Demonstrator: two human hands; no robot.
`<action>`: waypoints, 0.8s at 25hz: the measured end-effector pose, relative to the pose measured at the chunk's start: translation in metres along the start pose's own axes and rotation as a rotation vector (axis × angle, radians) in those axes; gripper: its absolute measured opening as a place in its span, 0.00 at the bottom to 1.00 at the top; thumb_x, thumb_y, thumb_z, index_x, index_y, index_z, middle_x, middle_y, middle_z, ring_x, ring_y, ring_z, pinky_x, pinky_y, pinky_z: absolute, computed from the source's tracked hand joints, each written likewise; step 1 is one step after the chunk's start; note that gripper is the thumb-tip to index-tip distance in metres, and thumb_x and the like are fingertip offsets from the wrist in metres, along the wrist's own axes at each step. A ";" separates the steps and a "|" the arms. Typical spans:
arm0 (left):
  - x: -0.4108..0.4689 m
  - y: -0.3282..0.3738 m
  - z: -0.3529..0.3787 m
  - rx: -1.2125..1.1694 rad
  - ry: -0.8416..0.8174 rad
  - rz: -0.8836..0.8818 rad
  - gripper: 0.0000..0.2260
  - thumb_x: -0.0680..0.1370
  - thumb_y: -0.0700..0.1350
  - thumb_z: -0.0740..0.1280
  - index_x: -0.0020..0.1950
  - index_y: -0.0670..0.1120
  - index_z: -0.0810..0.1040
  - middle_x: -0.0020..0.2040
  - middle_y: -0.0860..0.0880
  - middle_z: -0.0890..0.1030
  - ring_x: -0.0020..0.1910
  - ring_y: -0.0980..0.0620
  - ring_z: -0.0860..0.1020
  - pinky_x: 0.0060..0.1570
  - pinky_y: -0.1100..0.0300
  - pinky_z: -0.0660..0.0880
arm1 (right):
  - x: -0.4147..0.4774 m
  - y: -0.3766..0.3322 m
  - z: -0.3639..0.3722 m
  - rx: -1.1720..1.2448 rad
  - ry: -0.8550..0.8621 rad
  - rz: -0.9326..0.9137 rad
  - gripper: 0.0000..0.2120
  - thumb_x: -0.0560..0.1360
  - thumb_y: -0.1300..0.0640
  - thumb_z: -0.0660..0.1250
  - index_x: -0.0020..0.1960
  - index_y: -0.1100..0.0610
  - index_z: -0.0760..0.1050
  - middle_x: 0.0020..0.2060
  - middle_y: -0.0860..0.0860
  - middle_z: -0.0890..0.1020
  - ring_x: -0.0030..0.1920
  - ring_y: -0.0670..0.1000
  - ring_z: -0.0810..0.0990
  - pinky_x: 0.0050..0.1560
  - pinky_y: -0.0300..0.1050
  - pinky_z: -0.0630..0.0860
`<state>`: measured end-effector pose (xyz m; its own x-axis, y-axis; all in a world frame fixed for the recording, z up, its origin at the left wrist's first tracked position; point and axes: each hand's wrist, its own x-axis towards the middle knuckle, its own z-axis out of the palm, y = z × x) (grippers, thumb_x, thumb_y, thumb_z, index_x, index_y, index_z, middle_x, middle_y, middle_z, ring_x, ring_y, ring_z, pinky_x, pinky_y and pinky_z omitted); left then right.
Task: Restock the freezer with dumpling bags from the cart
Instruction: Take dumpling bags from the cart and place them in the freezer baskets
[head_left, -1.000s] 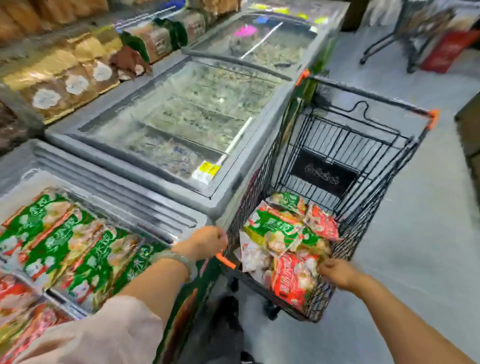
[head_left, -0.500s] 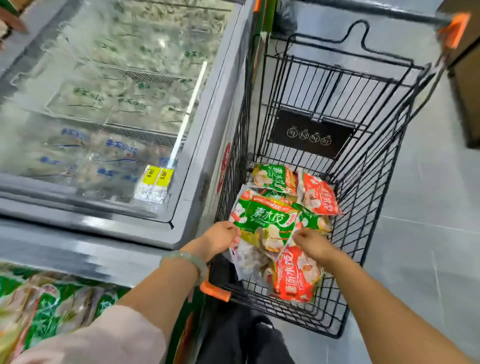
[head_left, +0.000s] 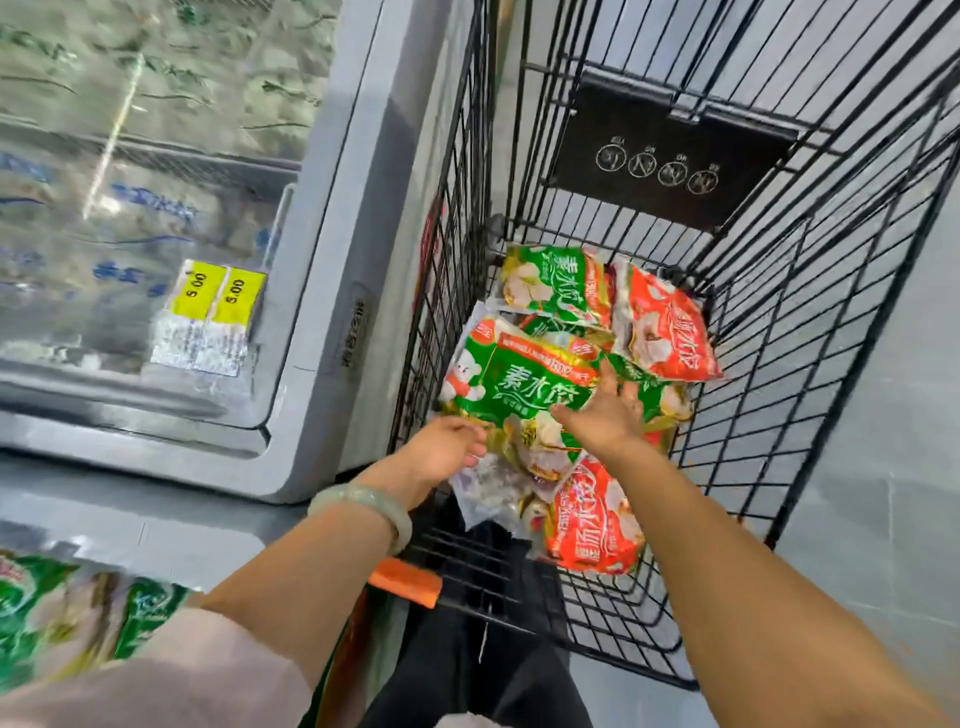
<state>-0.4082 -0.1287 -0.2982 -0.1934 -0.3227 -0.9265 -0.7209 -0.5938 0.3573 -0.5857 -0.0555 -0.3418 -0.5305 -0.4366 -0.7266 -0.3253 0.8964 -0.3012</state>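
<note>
Two yellow price labels (head_left: 218, 299), each printed 5.00, sit side by side at the near right corner of a closed glass lid (head_left: 156, 93) on the left. Under the glass lie blurred pale packs with blue print (head_left: 150, 202). Grey floor (head_left: 883, 467) shows on the right.

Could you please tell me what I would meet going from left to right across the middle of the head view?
Yellow price tags → freezer's grey rim → left hand → green dumpling bag → right hand → far red dumpling bag → cart's right wall.
</note>
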 end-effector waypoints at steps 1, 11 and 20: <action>-0.002 -0.002 -0.002 -0.022 0.005 -0.001 0.10 0.83 0.38 0.54 0.46 0.40 0.72 0.38 0.47 0.74 0.33 0.56 0.71 0.22 0.75 0.68 | -0.004 -0.002 0.004 -0.107 0.029 -0.024 0.40 0.73 0.43 0.67 0.76 0.54 0.50 0.72 0.58 0.60 0.72 0.61 0.60 0.69 0.54 0.61; -0.062 0.002 -0.015 -0.153 0.081 0.068 0.08 0.81 0.39 0.57 0.44 0.44 0.72 0.38 0.49 0.75 0.35 0.55 0.73 0.36 0.65 0.70 | -0.057 -0.001 -0.010 0.435 -0.231 0.067 0.30 0.75 0.45 0.66 0.69 0.63 0.65 0.61 0.57 0.75 0.59 0.58 0.74 0.57 0.52 0.73; -0.141 -0.004 -0.034 -0.119 0.254 0.218 0.06 0.81 0.43 0.59 0.48 0.45 0.74 0.49 0.43 0.78 0.47 0.46 0.77 0.53 0.54 0.74 | -0.117 -0.003 -0.133 0.360 -0.656 -0.058 0.42 0.59 0.43 0.80 0.68 0.56 0.70 0.68 0.52 0.73 0.68 0.57 0.71 0.70 0.61 0.66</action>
<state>-0.3550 -0.1059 -0.1648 -0.1514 -0.6153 -0.7736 -0.5958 -0.5676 0.5681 -0.6272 -0.0177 -0.1739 0.0920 -0.4492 -0.8887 -0.0025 0.8924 -0.4513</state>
